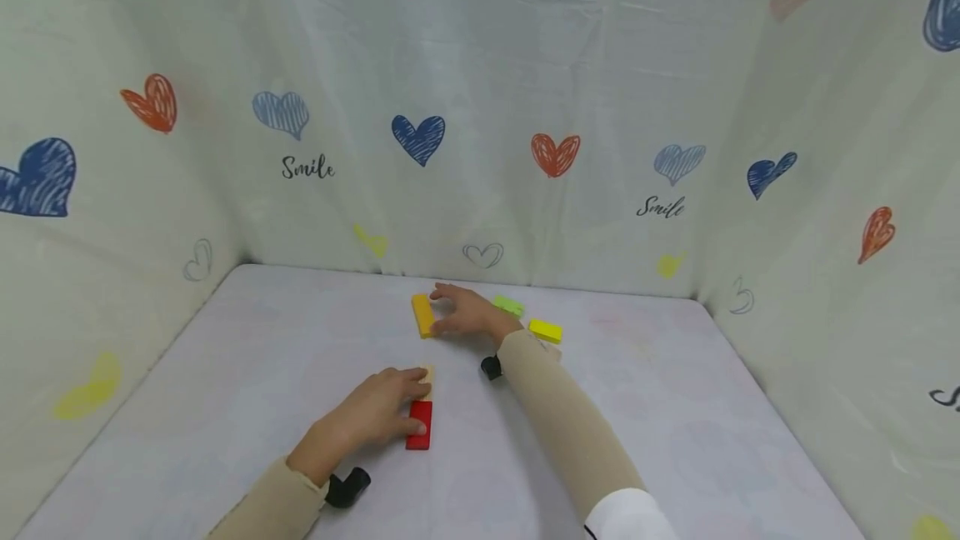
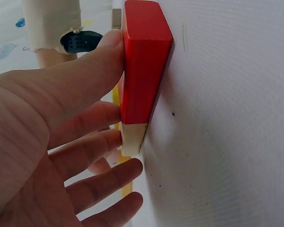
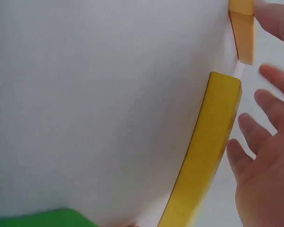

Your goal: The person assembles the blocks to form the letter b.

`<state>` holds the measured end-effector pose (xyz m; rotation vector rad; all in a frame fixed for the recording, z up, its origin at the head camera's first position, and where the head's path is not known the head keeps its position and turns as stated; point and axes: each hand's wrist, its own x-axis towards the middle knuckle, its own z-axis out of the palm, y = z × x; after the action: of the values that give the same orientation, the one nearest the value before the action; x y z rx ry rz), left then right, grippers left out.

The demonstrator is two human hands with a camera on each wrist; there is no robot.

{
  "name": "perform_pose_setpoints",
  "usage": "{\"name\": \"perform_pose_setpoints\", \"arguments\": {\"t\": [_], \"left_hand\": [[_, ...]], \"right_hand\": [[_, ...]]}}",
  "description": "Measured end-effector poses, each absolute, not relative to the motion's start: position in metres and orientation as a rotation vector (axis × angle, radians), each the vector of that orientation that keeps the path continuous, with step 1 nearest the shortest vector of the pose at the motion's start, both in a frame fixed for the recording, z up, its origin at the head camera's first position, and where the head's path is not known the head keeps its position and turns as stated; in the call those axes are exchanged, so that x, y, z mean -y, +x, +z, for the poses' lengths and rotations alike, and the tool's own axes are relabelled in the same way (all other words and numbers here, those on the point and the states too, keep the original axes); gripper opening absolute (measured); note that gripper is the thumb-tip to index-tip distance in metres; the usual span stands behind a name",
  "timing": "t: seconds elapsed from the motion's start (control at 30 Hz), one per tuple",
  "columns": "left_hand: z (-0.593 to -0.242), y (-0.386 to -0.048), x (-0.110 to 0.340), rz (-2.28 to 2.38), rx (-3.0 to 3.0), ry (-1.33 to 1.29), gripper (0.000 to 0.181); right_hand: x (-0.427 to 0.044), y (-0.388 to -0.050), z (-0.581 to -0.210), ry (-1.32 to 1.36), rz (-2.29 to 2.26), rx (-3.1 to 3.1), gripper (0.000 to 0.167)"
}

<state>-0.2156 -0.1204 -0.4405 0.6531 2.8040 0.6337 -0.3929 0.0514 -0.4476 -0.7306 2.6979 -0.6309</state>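
Observation:
In the head view, my left hand (image 1: 369, 408) rests its thumb on a red block (image 1: 420, 425), fingers relaxed beside a plain wooden block (image 1: 428, 382) that adjoins the red one's far end. The left wrist view shows the thumb against the red block (image 2: 146, 71) and fingertips near the wooden block (image 2: 133, 137). Farther back, my right hand (image 1: 474, 313) is beside an orange block (image 1: 423, 316), its thumb at the near end. In the right wrist view that thumb touches the orange block (image 3: 244, 33), with the other fingers spread apart.
A green block (image 1: 508, 305) and a yellow block (image 1: 545, 331) lie right of my right hand. Another pale wooden block (image 1: 554, 352) is partly hidden by the right sleeve. A heart-patterned curtain (image 1: 480, 198) stands behind the table.

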Motion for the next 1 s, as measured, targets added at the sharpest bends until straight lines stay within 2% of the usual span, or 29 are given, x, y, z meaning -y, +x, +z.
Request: {"name": "perform_pose_setpoints", "arguments": {"t": [0.2, 0.63, 1.0], "left_hand": [[-0.439, -0.213, 0.12, 0.651, -2.801, 0.672, 0.053], [-0.436, -0.211, 0.119, 0.661, -2.802, 0.666, 0.052], [-0.439, -0.213, 0.12, 0.673, -2.802, 0.666, 0.053]], "right_hand": [[-0.05, -0.394, -0.445, -0.852, -0.617, -2.655, 0.069], [-0.05, -0.391, -0.45, -0.824, -0.649, -2.652, 0.059], [-0.057, -0.368, -0.452, -0.833, -0.625, -2.669, 0.057]]}}
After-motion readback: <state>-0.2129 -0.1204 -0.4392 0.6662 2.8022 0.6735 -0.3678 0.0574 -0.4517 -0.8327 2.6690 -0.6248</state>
